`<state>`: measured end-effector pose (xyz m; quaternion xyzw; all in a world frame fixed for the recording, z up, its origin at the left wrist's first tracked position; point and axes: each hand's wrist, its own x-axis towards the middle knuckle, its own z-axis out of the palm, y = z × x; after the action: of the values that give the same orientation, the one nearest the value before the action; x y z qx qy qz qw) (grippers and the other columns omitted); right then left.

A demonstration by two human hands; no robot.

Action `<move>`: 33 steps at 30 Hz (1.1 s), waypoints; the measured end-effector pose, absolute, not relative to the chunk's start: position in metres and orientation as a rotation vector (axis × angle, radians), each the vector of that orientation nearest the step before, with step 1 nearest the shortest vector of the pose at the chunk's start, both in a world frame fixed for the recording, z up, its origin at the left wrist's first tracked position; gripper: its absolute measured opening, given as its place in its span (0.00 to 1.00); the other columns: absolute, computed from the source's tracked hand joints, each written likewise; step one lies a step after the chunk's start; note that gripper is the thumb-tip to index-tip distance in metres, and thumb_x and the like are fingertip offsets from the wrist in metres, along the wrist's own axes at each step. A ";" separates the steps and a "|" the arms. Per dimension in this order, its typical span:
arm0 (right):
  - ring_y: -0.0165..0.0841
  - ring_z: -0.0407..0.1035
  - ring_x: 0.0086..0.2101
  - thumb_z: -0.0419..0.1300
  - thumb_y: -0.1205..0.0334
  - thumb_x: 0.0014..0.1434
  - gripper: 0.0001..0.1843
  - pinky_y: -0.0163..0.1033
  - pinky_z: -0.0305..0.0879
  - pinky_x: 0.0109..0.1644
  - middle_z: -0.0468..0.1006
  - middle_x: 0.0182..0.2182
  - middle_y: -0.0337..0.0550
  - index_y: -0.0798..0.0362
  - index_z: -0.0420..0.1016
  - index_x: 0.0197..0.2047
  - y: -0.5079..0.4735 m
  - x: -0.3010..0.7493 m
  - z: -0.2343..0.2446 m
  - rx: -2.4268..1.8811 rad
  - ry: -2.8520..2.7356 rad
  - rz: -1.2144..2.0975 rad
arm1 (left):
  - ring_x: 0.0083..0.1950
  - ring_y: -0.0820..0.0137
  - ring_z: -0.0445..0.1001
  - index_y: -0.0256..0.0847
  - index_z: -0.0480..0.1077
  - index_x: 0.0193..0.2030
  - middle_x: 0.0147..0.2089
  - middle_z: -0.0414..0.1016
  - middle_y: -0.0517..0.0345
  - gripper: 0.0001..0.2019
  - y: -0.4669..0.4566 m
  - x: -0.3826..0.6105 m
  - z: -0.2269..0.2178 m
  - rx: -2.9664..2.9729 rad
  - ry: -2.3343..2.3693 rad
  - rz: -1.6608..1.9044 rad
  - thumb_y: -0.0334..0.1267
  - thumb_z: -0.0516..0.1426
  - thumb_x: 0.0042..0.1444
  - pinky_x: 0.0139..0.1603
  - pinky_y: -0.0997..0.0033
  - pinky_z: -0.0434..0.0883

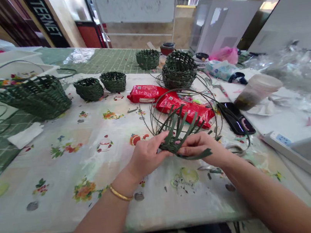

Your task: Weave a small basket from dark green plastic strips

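Note:
Between my hands is a small, partly woven basket [170, 145] of flat dark green strips, its loose strip ends fanning up and away from me. My left hand [148, 153] pinches its left side, thumb and fingers closed on the weave. On the right, my right hand [196, 147] grips the other side near the rim, and a green strip end sticks out below its fingers. The fingertips partly hide the weave. Just behind lie two red plastic packets [185, 110] and loops of thin green strip [151, 117].
Finished green baskets stand farther back: a wide one [43, 98], two small ones [113, 82] and a taller one [179, 70]. To the right are a phone [239, 119], a tipped plastic cup [256, 89] and a white organiser box [310, 155]. A white tissue [26, 135] lies left.

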<state>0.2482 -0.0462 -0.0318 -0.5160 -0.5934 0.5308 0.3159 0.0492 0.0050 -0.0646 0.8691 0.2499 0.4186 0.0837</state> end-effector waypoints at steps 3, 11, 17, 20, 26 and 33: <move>0.24 0.50 0.20 0.58 0.59 0.52 0.11 0.32 0.48 0.23 0.58 0.16 0.33 0.59 0.75 0.26 -0.047 0.245 -0.030 -1.359 -1.707 1.335 | 0.38 0.69 0.77 0.35 0.63 0.51 0.40 0.78 0.51 0.20 0.004 0.046 -0.064 2.709 0.684 1.237 0.41 0.57 0.54 0.35 0.74 0.71; 0.27 0.58 0.24 0.60 0.61 0.50 0.08 0.32 0.54 0.29 0.66 0.22 0.36 0.57 0.75 0.25 -0.046 0.248 -0.032 -1.390 -1.715 1.207 | 0.28 0.75 0.71 0.37 0.69 0.30 0.27 0.72 0.63 0.05 0.007 0.056 -0.058 2.429 0.847 0.990 0.34 0.61 0.47 0.28 0.79 0.66; 0.23 0.50 0.19 0.62 0.56 0.47 0.13 0.32 0.48 0.24 0.59 0.16 0.32 0.58 0.71 0.21 -0.041 0.250 -0.036 -1.419 -1.491 1.480 | 0.26 0.76 0.70 0.37 0.70 0.31 0.27 0.73 0.63 0.05 0.003 0.055 -0.054 2.399 0.841 1.046 0.33 0.61 0.46 0.27 0.78 0.65; 0.22 0.48 0.18 0.61 0.56 0.48 0.13 0.31 0.46 0.23 0.56 0.15 0.31 0.58 0.71 0.22 -0.039 0.246 -0.038 -1.478 -1.602 1.444 | 0.27 0.73 0.72 0.36 0.69 0.32 0.27 0.74 0.60 0.08 0.002 0.051 -0.059 2.564 0.761 1.152 0.36 0.61 0.46 0.27 0.76 0.65; 0.26 0.55 0.23 0.59 0.56 0.50 0.12 0.33 0.51 0.27 0.63 0.19 0.35 0.57 0.73 0.23 -0.039 0.245 -0.036 -1.451 -1.752 1.176 | 0.29 0.74 0.72 0.37 0.70 0.33 0.29 0.74 0.61 0.09 0.003 0.053 -0.062 2.489 0.876 1.088 0.33 0.62 0.44 0.29 0.77 0.66; 0.23 0.50 0.20 0.63 0.54 0.47 0.14 0.32 0.44 0.24 0.59 0.17 0.32 0.57 0.70 0.22 -0.034 0.252 -0.031 -1.366 -1.431 1.497 | 0.31 0.73 0.73 0.39 0.70 0.38 0.33 0.75 0.61 0.13 0.000 0.060 -0.057 2.281 0.980 1.099 0.34 0.63 0.43 0.30 0.77 0.70</move>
<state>0.2518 -0.0345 -0.0313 -0.5209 -0.5457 0.5707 0.3243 0.0602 0.0001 -0.0569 0.8211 0.3528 0.3957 0.2117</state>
